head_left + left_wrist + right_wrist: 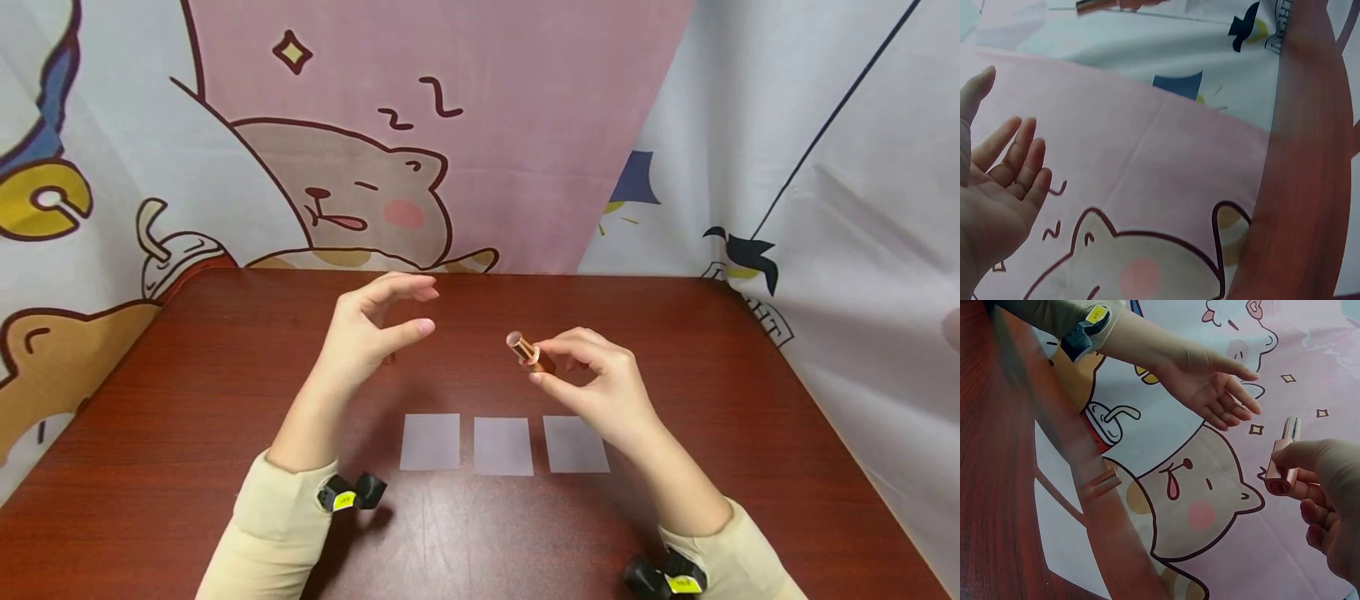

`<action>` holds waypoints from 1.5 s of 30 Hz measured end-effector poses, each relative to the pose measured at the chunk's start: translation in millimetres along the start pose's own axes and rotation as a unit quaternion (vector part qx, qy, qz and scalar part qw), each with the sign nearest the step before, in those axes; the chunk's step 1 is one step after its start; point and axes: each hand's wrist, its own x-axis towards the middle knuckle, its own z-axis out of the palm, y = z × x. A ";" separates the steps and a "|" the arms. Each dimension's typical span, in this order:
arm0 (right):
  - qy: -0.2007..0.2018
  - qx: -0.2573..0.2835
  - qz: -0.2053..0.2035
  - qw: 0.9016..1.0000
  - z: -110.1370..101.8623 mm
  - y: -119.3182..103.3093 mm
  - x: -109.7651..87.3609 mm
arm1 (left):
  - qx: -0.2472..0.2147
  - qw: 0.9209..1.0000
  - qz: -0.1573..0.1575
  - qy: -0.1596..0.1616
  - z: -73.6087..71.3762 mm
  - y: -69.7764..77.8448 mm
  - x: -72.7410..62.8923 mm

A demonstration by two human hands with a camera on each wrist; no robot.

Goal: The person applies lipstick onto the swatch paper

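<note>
My right hand [600, 379] pinches a rose-gold lipstick tube [527, 350] between thumb and fingers, above the table. In the right wrist view the lipstick tube [1281, 464] stands nearly upright, its narrower shiny metal neck bare at the top. My left hand [367, 333] is raised to the left of it, fingers loosely spread with nothing in them; its palm shows in the left wrist view [1000, 200]. A small copper-coloured cylinder, looking like the cap [1105, 482], stands on the table, mostly hidden behind my left hand in the head view.
Three white paper squares lie in a row on the dark red wooden table [480, 542]: left square [431, 442], middle square [503, 447] and right square [573, 445]. A cartoon-printed cloth [525, 125] hangs behind and beside the table.
</note>
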 end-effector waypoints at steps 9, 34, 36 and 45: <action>-0.009 -0.001 -0.005 1.000 0.6 -0.1 -1.8 | 0.005 0.998 0.052 -0.032 23.4 2.3 -2.2; -0.012 0.002 -0.025 1.000 6.3 -0.7 -2.8 | -0.009 0.998 0.026 -0.052 64.8 -5.6 -14.2; -0.009 0.003 -0.035 0.999 7.3 -0.4 -3.0 | -0.011 0.998 0.026 -0.051 66.7 -6.3 -14.8; -0.004 0.005 -0.050 0.999 10.3 -1.7 -3.2 | -0.011 0.998 0.040 -0.039 73.1 -8.5 -16.4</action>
